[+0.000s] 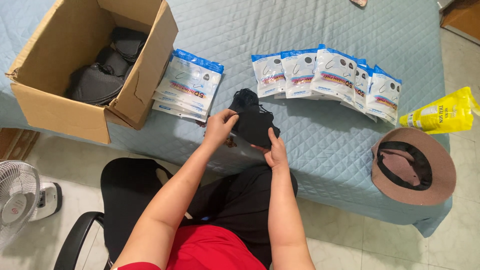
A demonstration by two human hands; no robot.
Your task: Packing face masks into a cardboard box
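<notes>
Stack of black masks (254, 122) held over the bed (310, 145) edge, left hand (219, 127) fingers pinched on its near-left side, right hand (274, 150) fingers closed on its near-right corner, cardboard box (55, 107) of masks set well left of the stack, packet row (325, 75) laid behind-right, brown hat (442, 172) placed far right.

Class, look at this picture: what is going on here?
A seated person holds a bunch of black face masks in both hands, the left hand and the right hand, over a blue quilted bed. An open cardboard box on the left holds more black masks. White-and-blue packets lie in a stack and a fanned row. A brown hat lies to the right.
</notes>
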